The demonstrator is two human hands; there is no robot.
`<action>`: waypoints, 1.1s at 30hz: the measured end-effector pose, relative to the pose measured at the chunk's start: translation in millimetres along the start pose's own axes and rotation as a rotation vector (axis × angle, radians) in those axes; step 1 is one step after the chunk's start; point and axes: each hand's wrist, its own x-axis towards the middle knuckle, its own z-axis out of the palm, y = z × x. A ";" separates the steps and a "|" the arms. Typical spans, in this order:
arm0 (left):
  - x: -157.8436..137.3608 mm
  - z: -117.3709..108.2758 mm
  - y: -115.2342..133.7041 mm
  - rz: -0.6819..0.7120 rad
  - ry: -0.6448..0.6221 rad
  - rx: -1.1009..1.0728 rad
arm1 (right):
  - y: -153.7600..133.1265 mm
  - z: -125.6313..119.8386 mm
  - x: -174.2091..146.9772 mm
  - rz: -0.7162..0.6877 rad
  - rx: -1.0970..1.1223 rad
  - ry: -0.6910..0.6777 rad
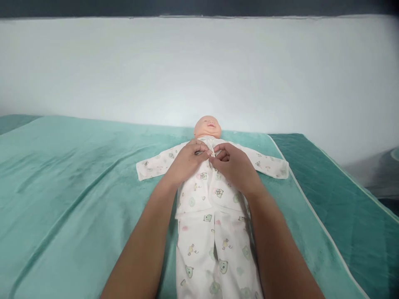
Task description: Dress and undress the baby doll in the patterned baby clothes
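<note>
A baby doll lies on its back, head at the far end, in a white long-sleeved baby shirt and matching trousers printed with small animals. Both sleeves stretch out to the sides. At the upper chest, my left hand pinches the edge of the shirt's front opening. Just beside it, the fingers of my right hand are closed on the same opening, their tips nearly meeting the left ones. Any fastener between the fingertips is too small to make out.
A light green blanket with soft creases spreads under the doll. Along the right, a darker green cover shows past the blanket's pale edge. A white wall rises behind the doll's head. Something dark stands at the far right.
</note>
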 end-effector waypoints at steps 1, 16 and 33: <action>-0.7 -0.8 0.8 0.001 -0.012 -0.003 | 0.0 0.5 0.0 -0.007 -0.014 0.003; -1.2 8.3 9.3 -0.118 0.071 -0.052 | -2.2 4.1 -1.5 -0.097 -0.108 0.018; -5.9 4.1 6.3 -0.026 0.111 -0.024 | -20.6 0.1 -22.3 -0.039 -0.343 0.053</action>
